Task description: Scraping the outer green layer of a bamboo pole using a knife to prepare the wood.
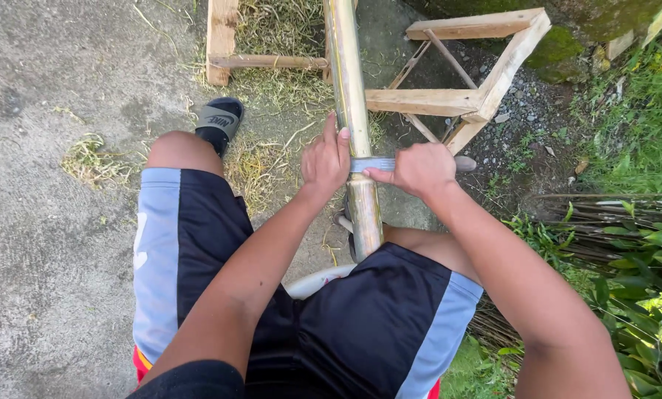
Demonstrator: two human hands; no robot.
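A long green-yellow bamboo pole (349, 89) runs from between my knees up and away over a wooden stand (486, 89). My left hand (325, 159) rests against the pole's left side, fingers pressed on it. My right hand (419, 170) grips a tool with a flat grey blade (374, 164) laid across the pole just right of the left hand; the tool's handle end pokes out past my fist. I sit with legs apart in black and grey shorts.
A black slipper (220, 122) is on my left foot on the concrete. A second wooden frame (224, 44) stands at the top left over dry grass. Green plants (641, 251) and thin sticks lie at the right.
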